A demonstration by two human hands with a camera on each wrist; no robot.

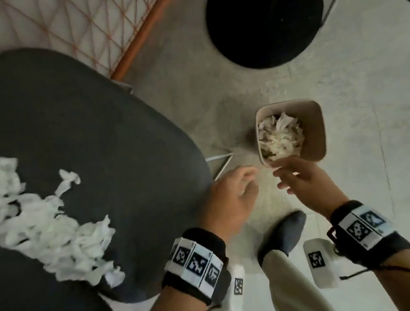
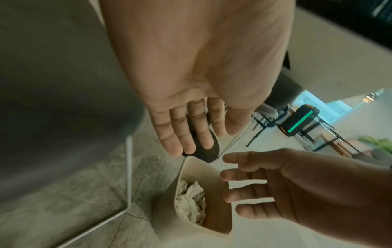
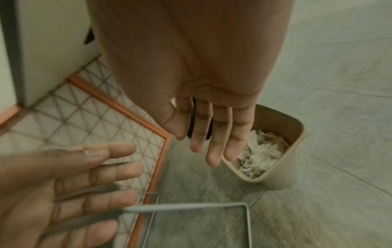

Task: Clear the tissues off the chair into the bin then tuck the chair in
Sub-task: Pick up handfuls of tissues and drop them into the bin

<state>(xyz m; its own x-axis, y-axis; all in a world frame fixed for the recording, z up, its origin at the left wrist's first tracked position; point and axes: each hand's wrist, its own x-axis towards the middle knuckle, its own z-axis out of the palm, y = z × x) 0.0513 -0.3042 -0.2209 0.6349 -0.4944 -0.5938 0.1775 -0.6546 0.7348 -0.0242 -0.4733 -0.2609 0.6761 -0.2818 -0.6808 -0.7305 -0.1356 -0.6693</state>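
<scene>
A dark grey chair seat (image 1: 83,137) fills the left of the head view, with a loose heap of torn white tissues (image 1: 43,224) on its left half. A beige bin (image 1: 313,127) stands on the floor to the right, with crumpled tissues (image 1: 281,136) inside. My left hand (image 1: 233,191) hovers empty beside the seat's right edge, fingers straight. My right hand (image 1: 295,176) hangs empty just above the bin's near rim, fingers spread. The wrist views show both palms bare: left hand (image 2: 191,134), right hand (image 3: 212,142), bin (image 2: 222,216) (image 3: 280,120).
A round black table base (image 1: 264,14) with its post stands on the floor beyond the bin. An orange wire-grid panel (image 1: 86,21) lies behind the chair. White chair legs (image 1: 222,162) reach toward the bin. My dark shoe (image 1: 283,234) is below the hands.
</scene>
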